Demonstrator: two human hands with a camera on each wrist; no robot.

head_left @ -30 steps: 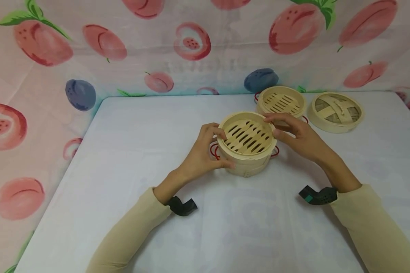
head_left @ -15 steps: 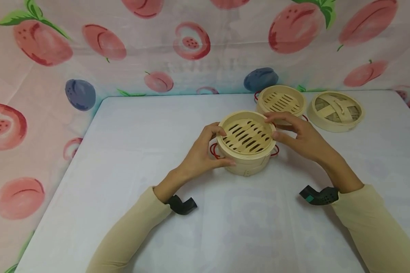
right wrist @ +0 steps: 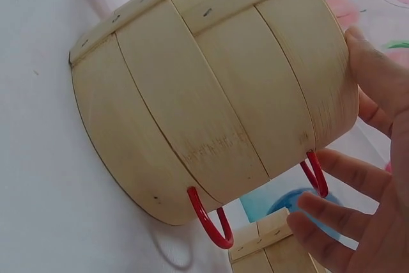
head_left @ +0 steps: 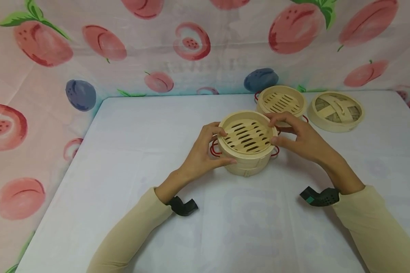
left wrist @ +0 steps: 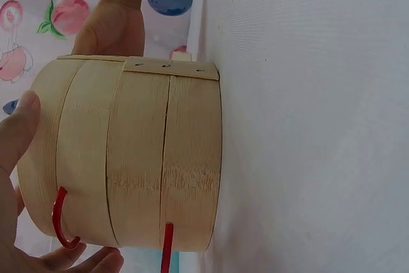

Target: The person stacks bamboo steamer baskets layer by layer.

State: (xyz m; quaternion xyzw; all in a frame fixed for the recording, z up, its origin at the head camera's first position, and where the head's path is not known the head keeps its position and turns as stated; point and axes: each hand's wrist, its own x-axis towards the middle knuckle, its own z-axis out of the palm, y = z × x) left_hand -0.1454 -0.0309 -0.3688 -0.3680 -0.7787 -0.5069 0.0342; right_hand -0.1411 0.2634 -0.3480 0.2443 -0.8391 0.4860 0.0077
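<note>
Two steamer baskets (head_left: 246,146) stand stacked between left hand (head_left: 202,154), curled round at nine o'clock, and right hand (head_left: 300,137), pinching the rim at three; we judge third basket (head_left: 283,101) (one o'clock) and lid (head_left: 337,111) (two o'clock) unadded.

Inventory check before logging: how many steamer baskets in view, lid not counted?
3. Upper basket and lower basket, stacked; back basket behind them, beside the lid, partly covered by the right hand in the head view.
</note>
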